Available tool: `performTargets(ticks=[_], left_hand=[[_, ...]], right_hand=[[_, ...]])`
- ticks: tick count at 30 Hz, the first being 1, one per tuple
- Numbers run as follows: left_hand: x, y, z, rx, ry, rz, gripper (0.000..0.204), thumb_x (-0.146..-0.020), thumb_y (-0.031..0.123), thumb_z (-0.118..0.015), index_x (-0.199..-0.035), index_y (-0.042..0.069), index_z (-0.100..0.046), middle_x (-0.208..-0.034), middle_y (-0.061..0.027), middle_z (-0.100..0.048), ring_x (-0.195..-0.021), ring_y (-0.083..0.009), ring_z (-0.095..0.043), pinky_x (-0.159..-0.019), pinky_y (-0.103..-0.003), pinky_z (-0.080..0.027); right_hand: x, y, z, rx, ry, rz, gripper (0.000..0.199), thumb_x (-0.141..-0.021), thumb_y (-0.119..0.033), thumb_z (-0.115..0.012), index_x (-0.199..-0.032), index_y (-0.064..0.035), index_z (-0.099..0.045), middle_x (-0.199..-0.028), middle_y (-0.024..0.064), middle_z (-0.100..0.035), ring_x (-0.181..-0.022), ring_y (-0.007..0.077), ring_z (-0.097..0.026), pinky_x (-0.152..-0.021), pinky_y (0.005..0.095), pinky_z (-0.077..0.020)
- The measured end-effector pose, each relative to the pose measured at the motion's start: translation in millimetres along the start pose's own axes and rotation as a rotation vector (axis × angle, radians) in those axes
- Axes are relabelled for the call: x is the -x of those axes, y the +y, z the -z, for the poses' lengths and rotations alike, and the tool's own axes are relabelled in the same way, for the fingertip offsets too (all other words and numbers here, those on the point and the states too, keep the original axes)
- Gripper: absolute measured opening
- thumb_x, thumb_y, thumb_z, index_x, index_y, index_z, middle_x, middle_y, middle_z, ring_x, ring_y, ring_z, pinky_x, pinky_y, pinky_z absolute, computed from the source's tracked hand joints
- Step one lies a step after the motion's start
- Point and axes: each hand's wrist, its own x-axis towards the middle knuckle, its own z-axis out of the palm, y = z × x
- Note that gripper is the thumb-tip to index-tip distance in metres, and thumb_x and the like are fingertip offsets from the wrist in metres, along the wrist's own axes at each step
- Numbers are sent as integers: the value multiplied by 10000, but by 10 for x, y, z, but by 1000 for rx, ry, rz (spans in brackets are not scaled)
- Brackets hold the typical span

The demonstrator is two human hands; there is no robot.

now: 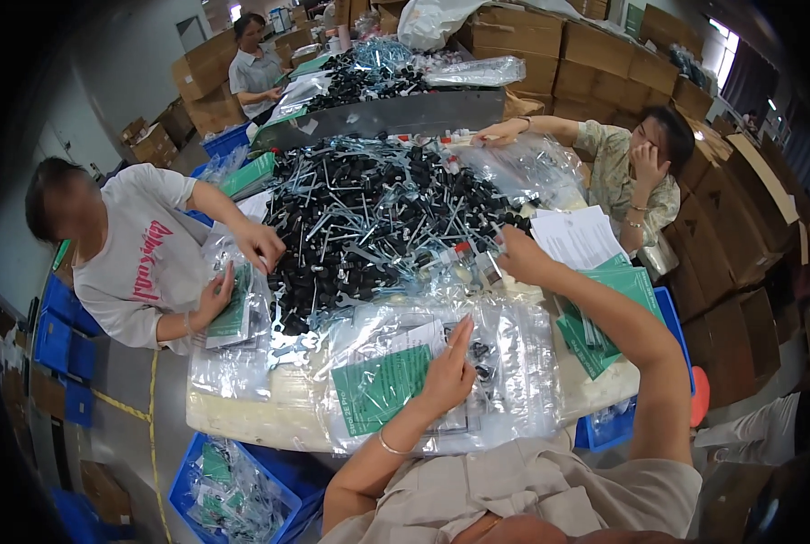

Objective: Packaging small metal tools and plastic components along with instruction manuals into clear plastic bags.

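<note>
My left hand (448, 374) lies on a stack of clear plastic bags (523, 381) at the table's near edge, fingers stretched out. Under the plastic beside it shows a green printed booklet (382, 390), with a white sheet behind and several small dark parts to the right. My right hand (521, 257) reaches to the right edge of a heap of metal wrenches, hex keys and black parts (369, 227). Its fingers are bent together; what they hold, if anything, is too small to make out. Small clear and red-marked pieces lie just below that hand.
Green booklets (627, 290) and white sheets (579, 234) lie by my right forearm. Co-workers sit left, right and behind a grey metal divider (396, 116). A blue crate (180, 473) of filled bags stands at lower left. Cardboard boxes (595, 54) line the back right.
</note>
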Motion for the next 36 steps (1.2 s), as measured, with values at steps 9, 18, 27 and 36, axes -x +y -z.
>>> performTargets(ticks=[9,18,27,36], left_hand=[[-4,8,-26,54,56,-21,695,-750,-59,-470,-1405,57,-269,-1434,-192,-314,-1042,-376,-548,-708,-344,-476],[0,-47,-15,4,52,-39,703,-728,-39,-465,-1393,39,-253,-1431,-184,-312,-1124,-388,-497,-789,-399,-491],[35,-16,-25,37,74,-16,675,-758,-61,-459,-1399,62,-285,-1415,-200,-340,-1153,-384,-480,-759,-355,-476],[52,1,-18,49,72,-19,666,-767,-49,-456,-1401,55,-282,-1390,-233,-355,-1191,-401,-441,-830,-372,-464]], right_hand=[[-196,-144,-62,-70,-194,-200,446,-660,-237,-723,-928,41,-500,-847,248,-630,-769,364,-639,-693,417,-516],[-91,224,336,-100,-187,-105,377,-624,-147,-699,-942,-8,-551,-820,206,-635,-761,345,-633,-668,395,-501],[119,127,-71,314,-225,-123,473,-676,-22,-570,-1106,100,-413,-829,255,-625,-777,383,-627,-657,460,-501],[-40,66,472,302,-381,-194,514,-662,-49,-604,-1104,83,-376,-829,243,-630,-769,391,-633,-672,456,-509]])
